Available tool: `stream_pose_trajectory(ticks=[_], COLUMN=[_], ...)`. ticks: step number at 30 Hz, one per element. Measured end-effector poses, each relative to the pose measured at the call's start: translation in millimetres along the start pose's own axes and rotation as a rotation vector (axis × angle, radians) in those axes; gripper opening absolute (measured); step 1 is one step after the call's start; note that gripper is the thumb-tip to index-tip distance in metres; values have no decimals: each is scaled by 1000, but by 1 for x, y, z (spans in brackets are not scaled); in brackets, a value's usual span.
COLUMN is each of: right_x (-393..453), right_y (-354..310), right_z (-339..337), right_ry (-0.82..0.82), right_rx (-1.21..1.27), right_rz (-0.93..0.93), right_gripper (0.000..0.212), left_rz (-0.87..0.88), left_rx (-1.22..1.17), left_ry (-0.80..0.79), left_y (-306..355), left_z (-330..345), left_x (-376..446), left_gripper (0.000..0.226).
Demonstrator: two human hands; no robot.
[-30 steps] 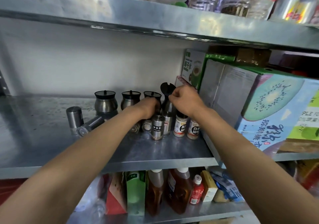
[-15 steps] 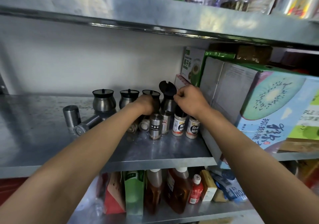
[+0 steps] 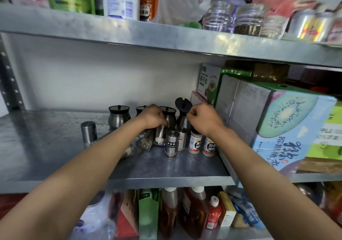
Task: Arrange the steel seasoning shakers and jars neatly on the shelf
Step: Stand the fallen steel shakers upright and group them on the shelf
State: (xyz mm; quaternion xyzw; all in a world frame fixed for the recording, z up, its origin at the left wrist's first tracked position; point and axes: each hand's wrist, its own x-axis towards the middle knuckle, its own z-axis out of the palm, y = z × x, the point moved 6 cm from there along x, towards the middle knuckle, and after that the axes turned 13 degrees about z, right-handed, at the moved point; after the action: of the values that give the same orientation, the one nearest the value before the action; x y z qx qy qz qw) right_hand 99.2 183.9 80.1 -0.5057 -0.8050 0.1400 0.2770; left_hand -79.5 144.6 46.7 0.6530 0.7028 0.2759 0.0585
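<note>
While the steel jar point(image 3: 167, 116) with its black lid stays in the back row on the shelf point(image 3: 166, 167), the left hand point(image 3: 153, 116) has shifted to grip it, the right hand point(image 3: 202, 117) pinching the flip-lid dispenser point(image 3: 182, 116) beside it, so tidying continues.

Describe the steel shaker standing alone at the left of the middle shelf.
The lone shaker is a plain cylinder of brushed steel with a flat, slightly darker top, and no label shows on it. It stands upright on the shelf, left of the other shakers and in front of the leftmost jar. Neither hand touches it. The left forearm hides its base.
</note>
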Motion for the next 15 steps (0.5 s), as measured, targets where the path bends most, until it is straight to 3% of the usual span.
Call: stream_pose_trajectory(ticks=[8,15], right_x=[-7,-14], right_y=[-4,-6], right_z=[-8,-10], right_ry=[13,-1], right_rx=[-12,-8], right_rz=[-7,0], right_gripper=[23,24], left_rz=[21,72], left_rx=[-91,-83], left_ry=[87,63], left_y=[8,12], left_z=[-4,4], left_x=[-9,-16], left_gripper=[16,17])
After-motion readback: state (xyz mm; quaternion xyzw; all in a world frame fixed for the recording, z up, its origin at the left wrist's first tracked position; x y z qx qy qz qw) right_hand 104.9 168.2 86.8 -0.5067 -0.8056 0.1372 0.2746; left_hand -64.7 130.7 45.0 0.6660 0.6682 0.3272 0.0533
